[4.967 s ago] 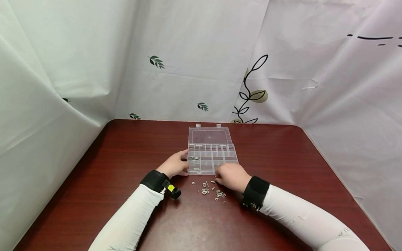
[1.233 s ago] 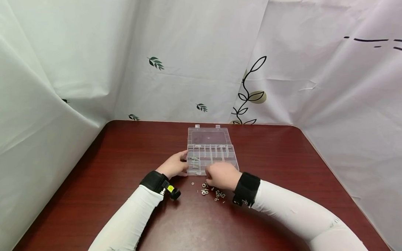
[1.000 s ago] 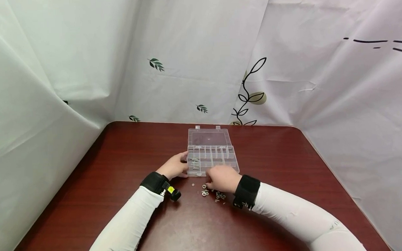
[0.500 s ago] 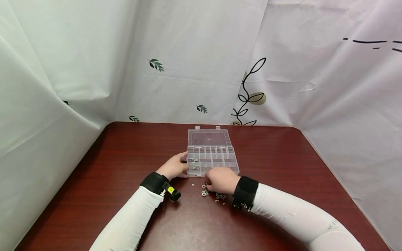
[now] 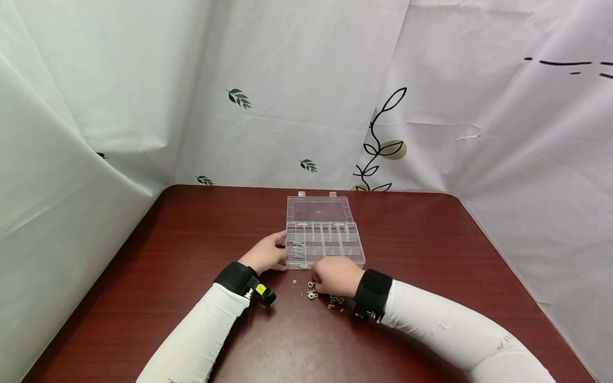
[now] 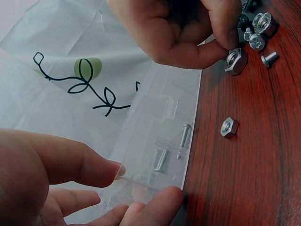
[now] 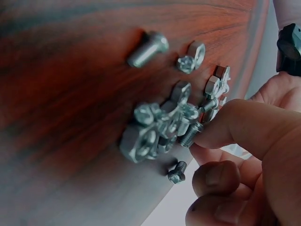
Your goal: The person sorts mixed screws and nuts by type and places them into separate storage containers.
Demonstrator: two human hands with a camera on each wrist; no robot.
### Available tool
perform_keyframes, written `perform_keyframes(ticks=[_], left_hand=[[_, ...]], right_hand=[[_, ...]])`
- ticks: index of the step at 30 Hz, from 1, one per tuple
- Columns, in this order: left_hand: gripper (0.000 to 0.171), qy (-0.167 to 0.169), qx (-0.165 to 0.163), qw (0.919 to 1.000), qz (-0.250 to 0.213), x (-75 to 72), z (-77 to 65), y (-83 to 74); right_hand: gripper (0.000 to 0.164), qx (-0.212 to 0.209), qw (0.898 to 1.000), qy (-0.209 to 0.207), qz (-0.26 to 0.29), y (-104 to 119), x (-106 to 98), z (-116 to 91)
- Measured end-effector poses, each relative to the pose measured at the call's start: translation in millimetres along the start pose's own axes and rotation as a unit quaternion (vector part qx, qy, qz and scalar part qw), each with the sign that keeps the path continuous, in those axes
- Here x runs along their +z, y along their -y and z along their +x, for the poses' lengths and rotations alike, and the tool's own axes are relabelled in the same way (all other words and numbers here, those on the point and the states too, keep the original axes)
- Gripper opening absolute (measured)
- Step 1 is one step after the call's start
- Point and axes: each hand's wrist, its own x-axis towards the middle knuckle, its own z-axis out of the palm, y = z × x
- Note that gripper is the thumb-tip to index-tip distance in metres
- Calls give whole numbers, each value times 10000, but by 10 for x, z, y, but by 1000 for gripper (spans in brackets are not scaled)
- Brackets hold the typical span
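A clear plastic compartment box (image 5: 333,244) lies on the table with its lid (image 5: 319,211) folded back. Several screws (image 6: 162,160) lie in its left compartments. At the box's left side, my left hand (image 5: 263,254) grips the edge between thumb and fingers. My right hand (image 5: 338,275) is in front of the box, low over loose hardware, with its fingers curled. In the right wrist view its thumb and index finger pinch a small threaded screw (image 7: 190,135). Seen from the left wrist, those fingertips are right beside a hex nut (image 6: 235,61).
Several nuts (image 7: 138,141) and screws lie scattered on the dark red wooden table (image 5: 271,350). One nut (image 6: 229,128) sits apart, close to the box's front edge. White printed cloth (image 5: 292,73) hangs behind the table and at both sides.
My right hand has shifted left along the box's front since 5 s ago, creeping slightly further left lately. More screws show in the left compartments. My left hand stays on the box.
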Motion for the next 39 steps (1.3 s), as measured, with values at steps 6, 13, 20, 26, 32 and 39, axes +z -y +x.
perform_keyframes(ticks=[6,13,20,26,32,39], left_hand=[[80,9,-26,10000,-27,9,-12,-1],[80,-17,-82,10000,-19,3,-10,-5],[77,-33,-37,9999,108,-14,14,-16],[76,6,-35,9999,128,-25,22,-3],[78,40,-85,9999,70,-18,19,0],[80,50,-8,9998,179,-21,39,27]], right_hand=[[24,-20,10000,-55,18,5,32,-4],[25,55,10000,8,31,-4,5,-12],[17,293,9987,-44,421,-56,-229,61],[9,279,9978,-284,522,-118,-431,217],[13,242,9974,-381,560,-121,-533,402],[13,198,9986,-152,467,-83,-489,624]])
